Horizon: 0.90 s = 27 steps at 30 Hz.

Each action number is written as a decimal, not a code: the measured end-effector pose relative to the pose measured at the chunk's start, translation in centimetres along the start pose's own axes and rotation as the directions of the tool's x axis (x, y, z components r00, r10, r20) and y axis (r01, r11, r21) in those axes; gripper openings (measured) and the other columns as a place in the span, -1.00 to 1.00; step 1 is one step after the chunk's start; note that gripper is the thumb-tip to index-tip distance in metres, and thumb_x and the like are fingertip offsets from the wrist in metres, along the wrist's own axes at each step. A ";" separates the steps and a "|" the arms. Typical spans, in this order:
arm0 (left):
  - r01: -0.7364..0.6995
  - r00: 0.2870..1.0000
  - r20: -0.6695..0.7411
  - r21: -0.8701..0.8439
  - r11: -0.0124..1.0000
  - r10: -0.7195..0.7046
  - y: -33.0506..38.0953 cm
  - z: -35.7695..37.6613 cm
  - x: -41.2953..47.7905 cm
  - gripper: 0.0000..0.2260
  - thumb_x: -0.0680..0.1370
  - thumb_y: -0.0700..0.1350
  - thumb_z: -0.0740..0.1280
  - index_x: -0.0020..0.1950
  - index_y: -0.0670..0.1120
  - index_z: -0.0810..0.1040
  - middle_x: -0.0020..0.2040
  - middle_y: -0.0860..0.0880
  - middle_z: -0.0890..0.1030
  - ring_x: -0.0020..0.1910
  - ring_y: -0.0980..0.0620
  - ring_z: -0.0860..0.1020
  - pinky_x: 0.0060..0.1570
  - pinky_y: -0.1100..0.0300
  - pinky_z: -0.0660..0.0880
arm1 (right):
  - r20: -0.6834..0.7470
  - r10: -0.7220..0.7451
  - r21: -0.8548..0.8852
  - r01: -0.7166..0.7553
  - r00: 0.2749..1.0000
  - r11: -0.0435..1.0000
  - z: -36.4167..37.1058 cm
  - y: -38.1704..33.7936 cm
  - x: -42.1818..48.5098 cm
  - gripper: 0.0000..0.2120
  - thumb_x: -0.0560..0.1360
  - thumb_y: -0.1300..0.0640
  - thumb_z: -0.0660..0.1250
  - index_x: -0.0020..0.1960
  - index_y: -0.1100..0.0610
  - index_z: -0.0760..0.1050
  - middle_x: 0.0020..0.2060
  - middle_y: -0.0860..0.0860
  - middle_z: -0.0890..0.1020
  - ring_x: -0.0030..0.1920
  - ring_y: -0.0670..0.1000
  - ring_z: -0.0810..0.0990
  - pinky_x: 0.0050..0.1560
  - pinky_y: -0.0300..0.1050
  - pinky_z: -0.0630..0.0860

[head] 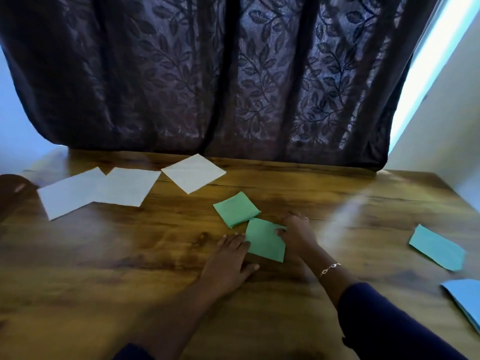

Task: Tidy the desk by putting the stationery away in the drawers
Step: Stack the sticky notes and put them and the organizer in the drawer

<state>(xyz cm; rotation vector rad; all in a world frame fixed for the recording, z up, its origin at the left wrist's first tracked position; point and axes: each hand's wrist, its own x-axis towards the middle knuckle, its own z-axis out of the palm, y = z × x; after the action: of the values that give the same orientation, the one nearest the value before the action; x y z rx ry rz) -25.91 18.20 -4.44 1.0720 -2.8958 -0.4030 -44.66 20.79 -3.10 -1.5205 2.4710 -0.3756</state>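
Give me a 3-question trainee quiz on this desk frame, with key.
1. True or false: the left hand lies flat on the desk.
2. What is the right hand gripping? A) green paper square B) white sheet C) blue sheet
3. How many white sheets lie at the far left of the desk?

Key:
1. True.
2. A, the near green paper square, touching a second green square.
3. Three white sheets.

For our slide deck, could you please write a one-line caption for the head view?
Both hands, left hand and right hand, gather a green paper square on a wooden desk strewn with paper.
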 end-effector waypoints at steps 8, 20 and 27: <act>-0.004 1.000 -0.027 0.052 0.999 0.005 0.3 -0.1 0.2 -0.46 0.58 0.18 0.10 0.48 -0.06 0.19 0.52 -0.03 0.15 0.50 0.02 0.06 0.47 0.13 -0.16 | 0.192 0.043 0.052 -0.054 0.980 0.997 -0.4 0.1 2.1 -0.76 0.35 0.10 0.48 -0.01 0.10 0.56 0.07 0.11 0.60 0.15 0.13 0.50 0.13 -0.03 0.40; 0.283 0.871 -0.350 -0.213 0.935 -0.344 -2.7 -3.4 6.2 -0.71 0.56 -0.06 0.28 0.25 -0.11 0.47 0.25 -0.08 0.50 0.21 -0.03 0.46 0.11 0.18 0.48 | 0.227 0.021 0.210 -0.070 0.974 0.975 -1.6 0.6 0.9 -0.71 0.35 0.24 0.48 -0.06 0.03 0.43 -0.16 -0.02 0.54 -0.12 -0.03 0.49 -0.27 -0.24 0.34; 0.477 0.879 -0.036 0.025 0.879 -0.476 -4.2 -4.1 11.3 -0.50 0.46 -0.03 0.42 0.33 -0.16 0.38 0.31 -0.14 0.41 0.30 -0.14 0.39 0.21 0.07 0.44 | 0.223 0.046 0.314 -0.117 0.974 0.942 -1.2 1.8 0.7 -0.76 0.38 0.27 0.44 -0.29 0.06 0.41 -0.22 0.03 0.55 -0.12 0.05 0.53 -0.17 -0.12 0.45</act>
<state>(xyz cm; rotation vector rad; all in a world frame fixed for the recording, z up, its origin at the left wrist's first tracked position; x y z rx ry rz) -31.40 6.88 -2.27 1.7848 -2.5888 -0.3440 -46.82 21.05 -2.57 -1.2489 2.1699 -0.5447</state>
